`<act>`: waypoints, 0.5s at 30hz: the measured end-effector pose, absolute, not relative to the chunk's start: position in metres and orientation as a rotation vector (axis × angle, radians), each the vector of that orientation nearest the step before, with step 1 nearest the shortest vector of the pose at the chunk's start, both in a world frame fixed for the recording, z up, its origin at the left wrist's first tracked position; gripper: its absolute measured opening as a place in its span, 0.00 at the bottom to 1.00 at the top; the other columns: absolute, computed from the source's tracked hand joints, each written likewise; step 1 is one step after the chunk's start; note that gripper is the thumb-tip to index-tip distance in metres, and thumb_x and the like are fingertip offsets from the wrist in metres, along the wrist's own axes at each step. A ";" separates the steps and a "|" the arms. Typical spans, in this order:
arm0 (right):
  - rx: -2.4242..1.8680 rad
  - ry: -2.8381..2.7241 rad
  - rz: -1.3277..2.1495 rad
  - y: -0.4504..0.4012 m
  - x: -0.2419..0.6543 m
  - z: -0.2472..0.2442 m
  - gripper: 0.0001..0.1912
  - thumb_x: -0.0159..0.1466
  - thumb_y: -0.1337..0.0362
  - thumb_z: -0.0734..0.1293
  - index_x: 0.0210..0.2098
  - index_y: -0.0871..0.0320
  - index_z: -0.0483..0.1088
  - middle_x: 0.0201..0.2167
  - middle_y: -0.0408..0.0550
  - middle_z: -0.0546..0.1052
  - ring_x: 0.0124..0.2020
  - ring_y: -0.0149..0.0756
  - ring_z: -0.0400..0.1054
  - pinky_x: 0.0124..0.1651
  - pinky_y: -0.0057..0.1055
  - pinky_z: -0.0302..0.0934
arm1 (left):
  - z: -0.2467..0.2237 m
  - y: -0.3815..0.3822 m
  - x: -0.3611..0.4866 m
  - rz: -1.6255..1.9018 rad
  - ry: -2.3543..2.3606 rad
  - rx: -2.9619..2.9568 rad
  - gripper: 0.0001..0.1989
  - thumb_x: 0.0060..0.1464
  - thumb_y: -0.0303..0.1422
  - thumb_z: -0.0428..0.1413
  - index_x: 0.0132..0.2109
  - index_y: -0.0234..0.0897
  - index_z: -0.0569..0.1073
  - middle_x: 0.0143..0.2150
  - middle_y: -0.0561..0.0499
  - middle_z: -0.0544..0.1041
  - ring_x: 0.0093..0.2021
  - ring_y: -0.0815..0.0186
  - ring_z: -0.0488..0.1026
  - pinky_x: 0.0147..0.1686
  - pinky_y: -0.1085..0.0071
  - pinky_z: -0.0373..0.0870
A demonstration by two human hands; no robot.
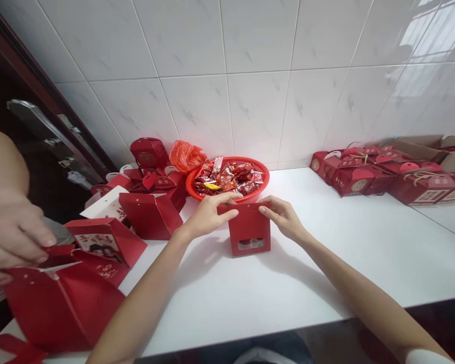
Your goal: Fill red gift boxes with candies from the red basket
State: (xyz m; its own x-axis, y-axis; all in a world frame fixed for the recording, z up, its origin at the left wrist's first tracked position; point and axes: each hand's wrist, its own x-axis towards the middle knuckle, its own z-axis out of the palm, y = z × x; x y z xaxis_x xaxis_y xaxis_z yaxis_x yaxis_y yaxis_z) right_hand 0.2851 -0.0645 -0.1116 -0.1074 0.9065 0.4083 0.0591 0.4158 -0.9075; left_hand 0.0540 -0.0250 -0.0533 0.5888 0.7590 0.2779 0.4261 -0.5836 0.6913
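A small red gift box (249, 226) stands upright on the white table, with a clear cut-out window low on its front. My left hand (211, 215) pinches its upper left edge, thumb in front and fingers behind. At the upper right edge, my right hand (282, 216) grips the same box, its thumb on the front panel. Just behind the box sits a red plastic basket (266, 177) full of wrapped candies (227, 178), most of them red and one yellow. The back of the box and the fingertips behind it are hidden.
Several red gift boxes (146, 215) crowd the left side, beside a crumpled red plastic bag (186, 155). Another person's hand (15, 232) touches a large red box (60, 303) at the near left. Closed red boxes (354, 179) and a cardboard box (417, 142) stand along the right wall.
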 end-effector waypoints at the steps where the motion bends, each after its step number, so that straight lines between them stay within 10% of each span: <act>1: -0.907 -1.488 0.894 -0.065 0.290 -0.110 0.19 0.63 0.45 0.70 0.37 0.55 0.74 0.36 0.48 0.81 0.36 0.40 0.74 0.38 0.34 0.69 | -0.055 -0.027 0.055 0.782 0.923 2.236 0.24 0.56 0.41 0.60 0.59 0.41 0.75 0.58 0.46 0.79 0.55 0.54 0.77 0.56 0.59 0.74; 15: -1.286 -0.481 -0.267 -0.087 0.549 -0.098 0.14 0.46 0.64 0.77 0.20 0.54 0.67 0.23 0.48 0.72 0.27 0.39 0.68 0.37 0.47 0.65 | -0.075 -0.078 0.030 0.776 0.825 2.215 0.11 0.60 0.39 0.59 0.47 0.41 0.80 0.50 0.47 0.81 0.52 0.59 0.78 0.54 0.66 0.75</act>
State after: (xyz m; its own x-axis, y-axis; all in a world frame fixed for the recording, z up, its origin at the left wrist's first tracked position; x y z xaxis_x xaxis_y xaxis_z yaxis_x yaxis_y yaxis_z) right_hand 0.5486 -0.0871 -0.0983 0.8717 0.0741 0.4843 0.4501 0.2692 -0.8514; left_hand 0.0302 -0.0780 -0.0754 0.6281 0.7195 0.2963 0.3401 -0.5964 0.7271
